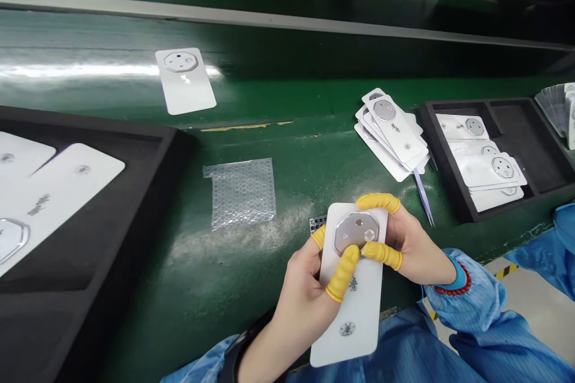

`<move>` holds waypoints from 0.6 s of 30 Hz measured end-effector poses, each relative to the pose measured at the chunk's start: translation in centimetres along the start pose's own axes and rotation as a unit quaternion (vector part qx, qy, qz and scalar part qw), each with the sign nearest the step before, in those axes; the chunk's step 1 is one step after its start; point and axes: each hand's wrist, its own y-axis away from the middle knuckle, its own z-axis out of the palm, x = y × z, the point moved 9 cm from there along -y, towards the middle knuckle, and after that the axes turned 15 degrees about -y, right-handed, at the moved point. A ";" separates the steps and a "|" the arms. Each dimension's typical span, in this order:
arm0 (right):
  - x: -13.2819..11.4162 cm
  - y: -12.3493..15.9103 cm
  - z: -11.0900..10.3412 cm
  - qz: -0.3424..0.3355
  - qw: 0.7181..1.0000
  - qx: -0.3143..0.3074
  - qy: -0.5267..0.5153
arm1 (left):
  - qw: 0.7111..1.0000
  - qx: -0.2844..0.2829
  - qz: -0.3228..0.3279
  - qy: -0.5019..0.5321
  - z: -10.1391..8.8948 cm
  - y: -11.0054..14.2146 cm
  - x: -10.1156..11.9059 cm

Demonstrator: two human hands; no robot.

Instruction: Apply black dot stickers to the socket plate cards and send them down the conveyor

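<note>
- Two bare hands, their thumbs and some fingertips capped in yellow finger cots (344, 275), grip a white panel (353, 311) above the near edge of a green table (269, 287).
- The left hand (309, 290) closes on the panel's left side, its thumb reaching the lower edge of a silver octagonal plate (351, 230) at the panel's upper end.
- The right hand (415, 248) pinches the upper right of the same panel, one finger along the top edge, the thumb at the plate; a red bead bracelet (456, 289) circles the wrist.
- A perforated strip (317, 224) shows partly behind the panel, beside the left hand.
- A clear bubble-wrap pouch (243, 194) lies flat left of the hands.
- Farther back, a single white card (193, 90) with an octagonal motif rests alone.
- Beyond the right hand, similar panels sit in a fanned pile (398, 131), pale purple tweezers (423, 197) projecting from its near side.
- Black trays flank the scene: the right tray (543, 161) holds overlapping panels in its left compartment; the left tray (153, 191) holds more.
- At the right edge, another person's blue sleeve (563, 233) is partly visible.
</note>
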 end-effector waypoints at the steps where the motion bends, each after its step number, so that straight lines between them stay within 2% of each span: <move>1: -0.2 0.0 0.0 -0.010 1.000 -0.001 0.024 | 1.000 0.013 -0.004 -0.012 -0.2 0.1 0.0; 3: -0.8 0.1 0.0 -0.045 0.995 0.005 0.088 | 0.998 0.039 -0.016 -0.037 -0.6 0.2 0.1; 5: -2.0 0.5 -0.1 -0.106 0.979 0.023 0.174 | 0.997 0.061 -0.016 -0.055 -1.2 0.2 0.3; 8: -4.2 1.8 0.3 -0.236 0.927 0.054 0.286 | 0.992 0.093 -0.002 -0.085 -2.2 -0.2 0.4; 10: -5.2 2.8 0.9 -0.309 0.896 0.052 0.314 | 0.987 0.124 0.005 -0.100 -3.2 -0.6 0.3; 11: -5.3 3.1 1.0 -0.329 0.891 0.046 0.310 | 0.984 0.143 0.008 -0.102 -3.7 -0.8 0.2; 13: -5.3 3.1 0.5 -0.329 0.899 0.053 0.283 | 0.979 0.177 0.003 -0.097 -4.8 -1.0 0.1; 15: -4.8 2.5 -0.8 -0.298 0.912 0.091 0.266 | 0.976 0.202 -0.014 -0.086 -5.8 -1.1 0.0; 18: -3.0 1.6 -2.7 -0.239 0.901 0.126 0.340 | 0.974 0.217 -0.045 -0.055 -7.3 -1.3 0.1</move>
